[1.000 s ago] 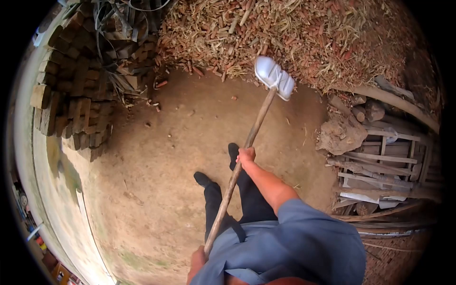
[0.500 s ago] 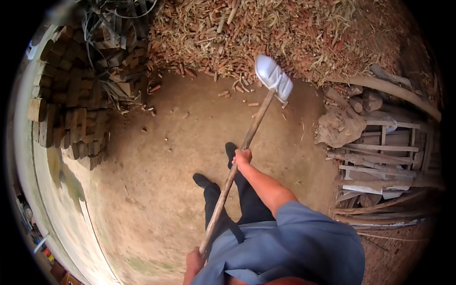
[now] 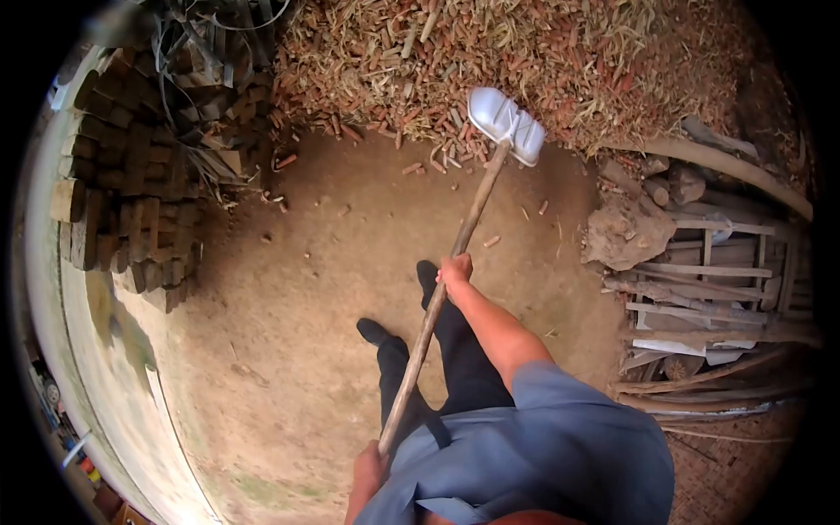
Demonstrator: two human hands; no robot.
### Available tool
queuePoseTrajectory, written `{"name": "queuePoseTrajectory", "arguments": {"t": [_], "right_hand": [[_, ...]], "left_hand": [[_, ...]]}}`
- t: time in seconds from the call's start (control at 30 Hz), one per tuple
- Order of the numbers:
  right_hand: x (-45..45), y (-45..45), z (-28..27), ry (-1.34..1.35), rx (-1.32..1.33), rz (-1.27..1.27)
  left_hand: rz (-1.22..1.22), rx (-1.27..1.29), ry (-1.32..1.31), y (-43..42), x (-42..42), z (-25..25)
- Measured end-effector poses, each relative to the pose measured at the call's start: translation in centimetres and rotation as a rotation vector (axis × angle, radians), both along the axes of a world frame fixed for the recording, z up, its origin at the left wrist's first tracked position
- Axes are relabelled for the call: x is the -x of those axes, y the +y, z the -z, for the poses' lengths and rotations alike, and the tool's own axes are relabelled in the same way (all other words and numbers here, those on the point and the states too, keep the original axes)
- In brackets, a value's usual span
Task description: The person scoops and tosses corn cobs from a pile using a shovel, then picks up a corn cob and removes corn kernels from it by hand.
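A long-handled shovel (image 3: 455,232) slants up and to the right across the view. Its pale metal head (image 3: 506,124) is ribbed, with its upper edge against the near edge of a heap of corn cobs (image 3: 420,66). My right hand (image 3: 454,270) is closed around the middle of the wooden handle, over my right foot. Lower down, my left hand (image 3: 369,468) grips the butt end of the handle beside my waist. Loose cobs (image 3: 437,164) lie on the dirt floor just left of the head.
Stacked bricks (image 3: 131,192) stand on the left, with tangled straps (image 3: 201,52) above them. To the right are a big lump of stone or earth (image 3: 630,229) and a pile of wooden poles and frames (image 3: 700,306). Bare dirt (image 3: 289,332) surrounds my feet.
The shovel head has moved slightly up, nearer the heap, and turned a little. Both hands have shifted up with the handle. Several loose cobs near the head lie in different places.
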State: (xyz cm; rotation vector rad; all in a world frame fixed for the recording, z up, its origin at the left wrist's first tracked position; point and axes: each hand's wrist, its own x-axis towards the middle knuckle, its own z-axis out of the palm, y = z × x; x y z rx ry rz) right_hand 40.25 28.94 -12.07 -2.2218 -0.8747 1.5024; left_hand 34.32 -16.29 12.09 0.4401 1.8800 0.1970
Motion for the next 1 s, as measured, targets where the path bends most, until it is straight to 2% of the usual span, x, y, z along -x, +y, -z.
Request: {"name": "queuePoseTrajectory", "arguments": {"t": [0.1,0.17,0.23,0.3,0.37,0.53,0.6,0.67,0.73,0.77,0.87,0.93,1.0], "right_hand": [[-0.2,-1.1,1.8,-0.041,0.074,0.022],[-0.7,-3.9,3.2,-0.115,0.057,-0.068],[-0.6,-5.6,1.8,-0.115,0.117,-0.072],[-0.4,-6.1,-0.6,-0.023,0.143,-0.069],[-0.2,-5.9,-1.5,0.166,0.012,0.065],[-0.9,0.5,0.1,0.065,-0.033,0.035],[-1.3,1.4,1.9,0.062,0.047,0.074],[-1.2,-0.4,2.6,0.121,0.069,0.107],[-1.3,-2.7,2.5,0.244,0.099,0.151],[-1.3,-3.1,2.2,0.250,0.097,0.150],[-1.1,-3.2,0.0,0.201,0.040,0.153],[-1.4,-0.8,0.4,0.206,-0.004,0.174],[-1.8,1.2,1.0,0.158,-0.030,0.167]], "left_hand": [[0.071,0.115,-0.001,0.7,-0.1,-0.5],[0.103,0.219,-0.042,-1.8,-0.7,-0.9],[0.044,0.223,-0.044,-5.6,-1.3,-0.7],[-0.006,0.243,-0.065,-5.8,-1.5,-1.9],[0.074,0.195,0.066,-0.8,0.2,-5.4],[0.126,0.097,0.073,3.4,1.3,-0.6],[0.146,0.087,0.056,3.2,1.1,0.3],[0.117,0.131,0.093,0.4,0.6,0.7],[0.141,0.176,0.152,-0.1,0.8,-1.6],[0.171,0.200,0.219,0.2,1.3,-2.2],[0.160,0.190,0.202,0.4,1.9,-2.4],[0.182,0.193,0.208,2.0,2.4,-1.3],[0.159,0.052,0.208,2.6,2.0,0.9]]}}
